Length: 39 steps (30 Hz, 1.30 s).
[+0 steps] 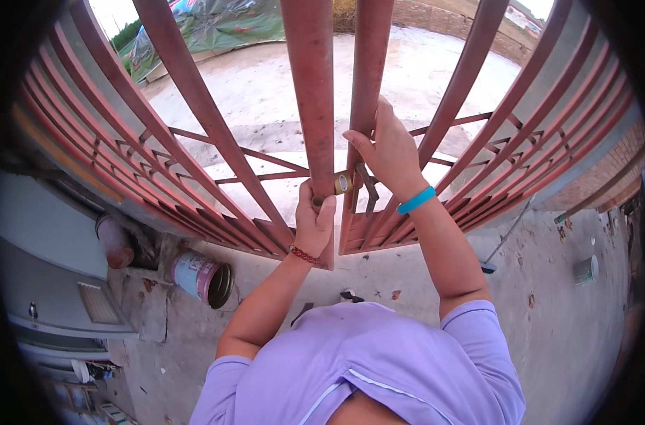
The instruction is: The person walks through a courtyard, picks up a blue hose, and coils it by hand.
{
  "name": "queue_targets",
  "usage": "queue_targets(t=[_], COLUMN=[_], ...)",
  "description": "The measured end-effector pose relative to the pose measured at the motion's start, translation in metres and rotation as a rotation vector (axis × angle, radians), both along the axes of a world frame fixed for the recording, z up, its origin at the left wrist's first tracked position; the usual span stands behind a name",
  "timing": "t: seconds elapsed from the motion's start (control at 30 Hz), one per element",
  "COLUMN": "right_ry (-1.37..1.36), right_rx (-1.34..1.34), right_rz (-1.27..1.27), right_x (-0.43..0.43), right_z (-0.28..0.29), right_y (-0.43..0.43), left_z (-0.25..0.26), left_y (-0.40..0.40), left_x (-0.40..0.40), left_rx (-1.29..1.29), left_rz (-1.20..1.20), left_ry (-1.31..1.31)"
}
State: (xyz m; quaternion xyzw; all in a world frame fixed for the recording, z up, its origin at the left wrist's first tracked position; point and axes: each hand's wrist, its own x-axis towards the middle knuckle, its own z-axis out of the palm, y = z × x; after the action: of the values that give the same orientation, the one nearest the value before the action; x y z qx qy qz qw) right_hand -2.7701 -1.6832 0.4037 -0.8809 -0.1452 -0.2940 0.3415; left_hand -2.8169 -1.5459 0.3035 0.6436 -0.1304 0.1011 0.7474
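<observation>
Two leaves of a red metal gate stand before me, with a narrow gap between their middle posts. My left hand (316, 218) is closed around the lower part of the left gate post (313, 95), beside a short open pipe end (317, 202). A brass-coloured padlock (343, 182) sits in the gap, just above and right of that hand. My right hand (389, 149) grips the right gate post (369, 69) higher up, thumb in front and fingers partly hidden behind it. Below my right hand, a dark metal latch piece (370, 188) hangs by the right post.
A large tin can (195, 276) lies on its side at the lower left, near a pinkish cylinder (114, 241). A broom (488, 266) and a pale bucket (586, 270) are on the right. Beyond the bars are pale paving and a green tarpaulin (232, 24).
</observation>
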Motion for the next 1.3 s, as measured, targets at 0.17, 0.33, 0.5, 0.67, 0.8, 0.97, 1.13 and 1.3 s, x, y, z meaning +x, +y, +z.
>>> queue_targets(t=[0.17,0.33,0.5,0.67,0.8,0.97,1.13,1.3], right_ry=[-0.018,0.151,-0.049,0.011,0.073,0.07,0.033,0.0], right_rx=[0.015,0.183,0.088,-0.046,-0.069,-0.064,-0.057,-0.061], right_rz=[0.044,0.149,0.266,0.249,0.168,0.148,0.134,0.108], right_x=[0.011,-0.005,-0.019,-0.026,-0.031,-0.033,-0.032,-0.03], right_z=[0.0,-0.004,-0.042,-0.039,-0.041,-0.04,-0.041,-0.042], right_y=[0.0,-0.001,-0.01,-0.007,-0.008,-0.007,-0.009,-0.014], left_z=[0.002,0.005,0.004,0.004,0.01,0.002,-0.006,0.027], left_y=[-0.002,0.003,0.01,0.028,0.042,0.042,0.04,0.042], left_x=[0.008,0.014,0.025,0.042,0.057,0.069,0.049,0.014], left_rx=[-0.017,0.124,0.224,0.163,0.04,-0.24,-0.53,-0.61], left_rz=[-0.052,-0.02,-0.086,-0.438,-0.749,-1.047,-0.833,-0.592], left_ry=[0.002,0.019,0.014,0.016,0.18,0.215,0.304,0.534])
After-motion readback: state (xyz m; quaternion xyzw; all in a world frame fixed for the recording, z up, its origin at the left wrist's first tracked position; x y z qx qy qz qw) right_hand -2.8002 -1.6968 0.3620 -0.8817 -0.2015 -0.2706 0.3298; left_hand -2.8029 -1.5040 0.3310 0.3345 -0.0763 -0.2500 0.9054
